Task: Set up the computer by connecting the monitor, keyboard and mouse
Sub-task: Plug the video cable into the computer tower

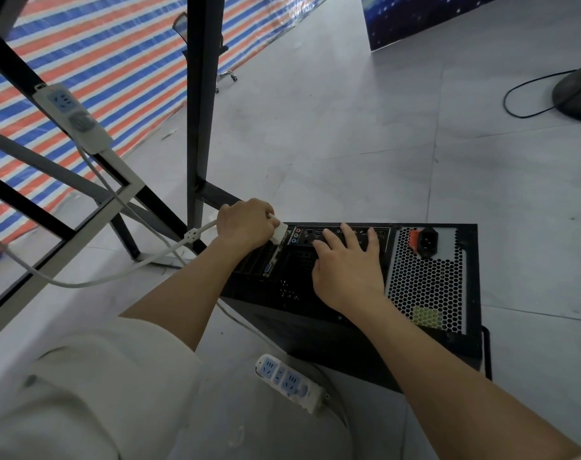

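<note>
The black metal computer tower (349,293) lies on its side on the grey tiled floor (349,144), with its rear panel turned up toward the person. The left hand (246,224) is curled around a white rectangular cable plug (280,233) and holds it at the left end of the port panel, just beside the row of small coloured audio sockets (295,235). The thick white cable (116,273) runs from this plug away under the black steel desk frame (201,111). The right hand (347,260) lies flat on the back of the tower with the fingers straight and spread; it grips nothing and seems to steady the case.

I think this is the monitor connection step. Whether the plug is already seated I cannot tell, because the hand covers the socket. The next move probably needs the plug lined up squarely and pushed straight in. A white power strip (290,383) lies on the floor near the tower.
</note>
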Demonstrator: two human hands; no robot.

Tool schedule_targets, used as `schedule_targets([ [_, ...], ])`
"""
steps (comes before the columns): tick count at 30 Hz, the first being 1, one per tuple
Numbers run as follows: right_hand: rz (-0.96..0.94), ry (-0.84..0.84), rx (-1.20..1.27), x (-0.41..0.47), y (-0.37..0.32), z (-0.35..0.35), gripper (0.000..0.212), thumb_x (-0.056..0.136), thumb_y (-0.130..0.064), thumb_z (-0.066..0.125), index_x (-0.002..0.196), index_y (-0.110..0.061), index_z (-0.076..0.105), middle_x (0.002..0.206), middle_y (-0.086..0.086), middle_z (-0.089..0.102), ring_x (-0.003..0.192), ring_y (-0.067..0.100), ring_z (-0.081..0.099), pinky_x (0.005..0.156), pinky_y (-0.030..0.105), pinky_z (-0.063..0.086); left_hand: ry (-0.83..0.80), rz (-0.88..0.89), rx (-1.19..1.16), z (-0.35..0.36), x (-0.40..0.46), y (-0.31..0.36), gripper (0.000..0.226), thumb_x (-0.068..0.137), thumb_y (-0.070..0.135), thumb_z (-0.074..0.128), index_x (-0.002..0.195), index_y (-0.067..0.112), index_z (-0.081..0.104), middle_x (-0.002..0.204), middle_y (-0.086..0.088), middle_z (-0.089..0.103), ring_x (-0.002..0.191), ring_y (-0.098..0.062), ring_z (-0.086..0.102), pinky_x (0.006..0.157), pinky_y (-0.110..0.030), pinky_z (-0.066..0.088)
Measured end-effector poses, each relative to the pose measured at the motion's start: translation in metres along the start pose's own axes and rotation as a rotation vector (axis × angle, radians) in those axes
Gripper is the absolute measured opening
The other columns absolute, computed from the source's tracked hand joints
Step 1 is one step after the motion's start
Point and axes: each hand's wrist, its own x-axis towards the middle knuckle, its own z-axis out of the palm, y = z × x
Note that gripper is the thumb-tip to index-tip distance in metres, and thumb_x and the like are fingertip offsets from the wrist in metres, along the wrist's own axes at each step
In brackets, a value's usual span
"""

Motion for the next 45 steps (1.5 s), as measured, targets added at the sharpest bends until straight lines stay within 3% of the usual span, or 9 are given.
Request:
schedule_targets([
  [35,0.016,0.005,0.038,0.002,-0.001,-0.002,0.047,0.096,-0.034,0.036,0.142,-0.021,0.036,0.156,0.001,0.021,0.145,0.027,0.003,0.112,0.056,-0.005,-0.023,0.018,0.125,-0.001,0.009,0.010,0.027,0.091,0.038,0.056,0.108,0.021,0.068,0.104,-0.005,0.069,0.100,-0.025,0.060,0.085,-0.035,0.035],
  [40,0.015,0.009,0.047,0.001,0.000,-0.002,0.047,0.096,-0.034,0.036,0.141,-0.021,0.037,0.155,0.001,0.022,0.145,0.027,0.004,0.113,0.056,-0.005,0.004,0.014,0.181,0.002,0.009,0.017,0.025,0.088,0.029,0.053,0.101,0.014,0.068,0.096,-0.009,0.068,0.091,-0.028,0.061,0.075,-0.033,0.033],
  [45,0.015,0.003,0.061,0.001,0.000,-0.002,0.047,0.096,-0.034,0.035,0.141,-0.022,0.038,0.155,0.000,0.023,0.145,0.026,0.005,0.113,0.055,-0.005,0.003,0.032,0.253,0.002,0.008,0.022,0.019,0.087,0.023,0.051,0.092,0.011,0.066,0.089,-0.009,0.067,0.081,-0.026,0.057,0.075,-0.033,0.031],
])
